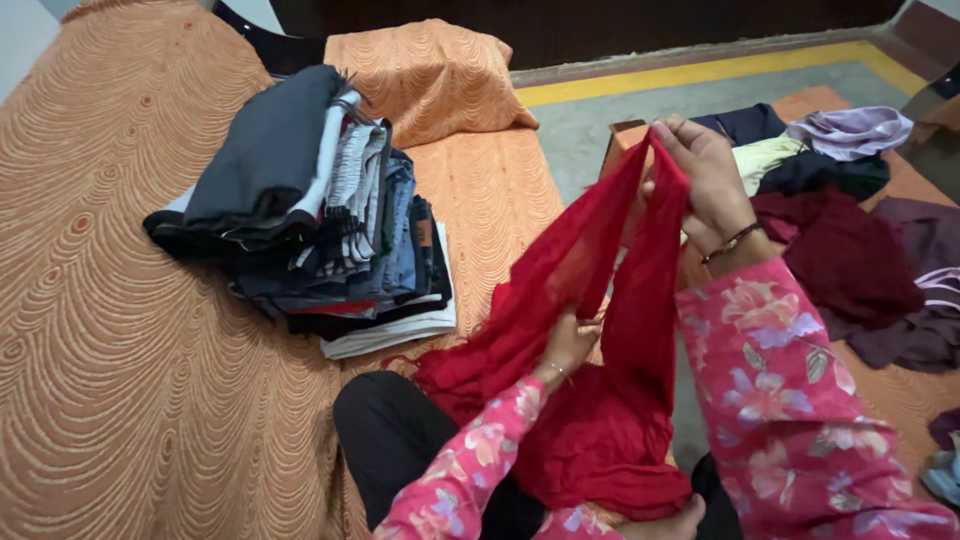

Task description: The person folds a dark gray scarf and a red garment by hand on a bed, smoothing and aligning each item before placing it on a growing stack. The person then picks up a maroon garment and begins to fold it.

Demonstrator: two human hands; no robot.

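Observation:
A red thin cloth point(585, 290) hangs between my two hands and pools on my lap. My right hand point(708, 175) is raised and pinches the cloth's upper edge. Lower down, my left hand point(568, 342) grips the cloth near its middle. Both arms wear pink flowered sleeves. A bracelet circles my right wrist.
A stack of folded clothes point(320, 210) in grey, blue and white lies on the orange patterned bed cover point(110, 330). An orange pillow point(430, 75) sits behind it. A heap of loose clothes point(850, 230) in maroon, lilac and navy lies to the right.

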